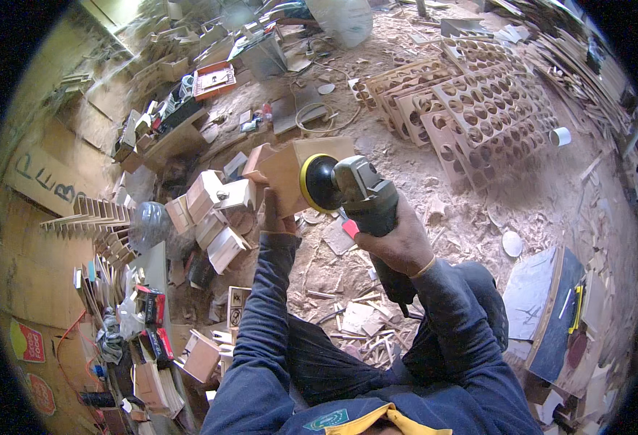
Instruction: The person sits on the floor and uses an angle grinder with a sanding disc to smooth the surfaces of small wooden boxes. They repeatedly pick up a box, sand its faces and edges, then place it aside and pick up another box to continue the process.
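Observation:
My right hand [404, 243] is wrapped round the dark body of an angle grinder [373, 197] with a grey metal head. Its round sanding pad [320, 181], black with a yellow rim, is against or just in front of the right part of a light wooden box [284, 170]; contact cannot be told. From below and the left, my left hand [274, 216] grips this box, its fingers partly hidden by the wood. A red patch [350, 228] shows on the grinder beside my right hand.
Several small wooden boxes [221, 192] are piled left of my hands. Perforated wooden panels [478, 109] lean at the far right. A blue-grey board [551, 312] with a yellow cutter [575, 308] lies at right. Offcuts [366, 319] and dust cover the floor. A hose [319, 119] loops ahead.

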Motion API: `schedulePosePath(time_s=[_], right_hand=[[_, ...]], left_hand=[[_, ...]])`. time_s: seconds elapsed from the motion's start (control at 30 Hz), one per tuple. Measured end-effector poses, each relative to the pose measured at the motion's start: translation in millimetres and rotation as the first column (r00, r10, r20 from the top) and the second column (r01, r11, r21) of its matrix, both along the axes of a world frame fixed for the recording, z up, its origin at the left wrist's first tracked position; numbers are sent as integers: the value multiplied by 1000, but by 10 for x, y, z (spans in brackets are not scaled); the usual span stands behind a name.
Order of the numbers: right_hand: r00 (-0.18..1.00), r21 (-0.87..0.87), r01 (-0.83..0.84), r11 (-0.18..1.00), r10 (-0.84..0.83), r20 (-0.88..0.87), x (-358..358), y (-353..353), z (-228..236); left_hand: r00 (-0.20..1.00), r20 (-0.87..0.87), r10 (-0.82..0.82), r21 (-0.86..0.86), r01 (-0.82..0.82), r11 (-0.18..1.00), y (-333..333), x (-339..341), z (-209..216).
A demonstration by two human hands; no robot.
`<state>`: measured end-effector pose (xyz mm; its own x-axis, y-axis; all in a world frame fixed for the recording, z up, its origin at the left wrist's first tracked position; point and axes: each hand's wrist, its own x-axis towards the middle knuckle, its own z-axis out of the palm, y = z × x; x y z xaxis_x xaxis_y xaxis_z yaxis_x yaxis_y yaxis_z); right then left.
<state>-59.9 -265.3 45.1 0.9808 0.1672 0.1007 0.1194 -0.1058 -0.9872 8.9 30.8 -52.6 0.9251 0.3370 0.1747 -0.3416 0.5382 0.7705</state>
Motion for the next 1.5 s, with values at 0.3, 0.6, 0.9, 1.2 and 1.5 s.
schedulePosePath(time_s=[0.3,0.6,0.9,1.2,1.5], right_hand=[[997,117,-2,993,11,-81,120,-176,-157],[932,-150,251,956,-281,-232,445,-409,-535],[972,169,155,973,-119,-205,301,-383,-378],[978,140,166,976,-144,-153,260,-300,-302],[977,100,119,988,-99,-188,278,-288,-288]], left_hand=[[999,-40,2,-36,-3,999,-15,-125,176],[998,49,-31,-114,37,993,21,-66,193],[999,-16,-30,-135,28,991,14,-83,153],[1000,23,12,-53,-11,999,-55,-157,244],[998,-41,41,-32,-42,999,-148,-200,304]])
